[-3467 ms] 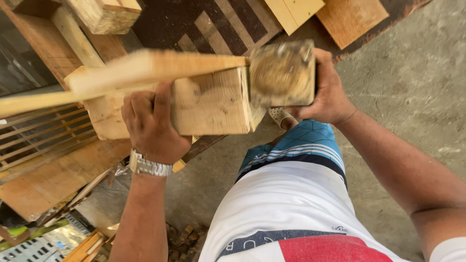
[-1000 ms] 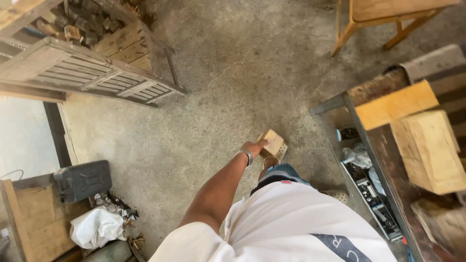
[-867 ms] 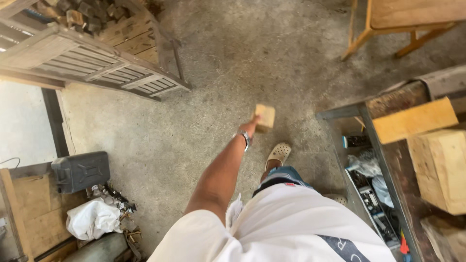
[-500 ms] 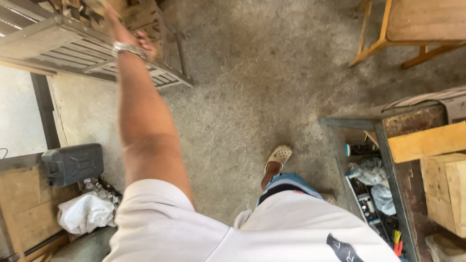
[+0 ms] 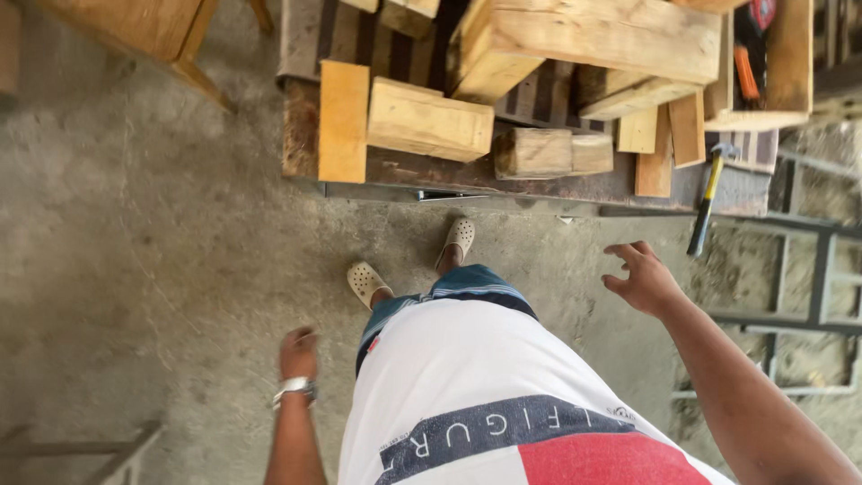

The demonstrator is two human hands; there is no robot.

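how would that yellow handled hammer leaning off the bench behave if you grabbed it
The hammer looks stiff and probably head-heavy: its dark metal head sits up on the workbench edge while the yellow handle hangs down. It may slide or tip off if nudged. The right hand, open and empty, is nearest.

I am seeing the left hand (image 5: 298,352) blurring, its fingers unreadable. Beyond the surface (image 5: 467,171), the top edge is cutting off the big beam (image 5: 593,36); the hammer (image 5: 709,193) head is lying half hidden.

My head camera is looking steeply down past my chest at the floor (image 5: 162,269) and counter (image 5: 503,184) ahead.
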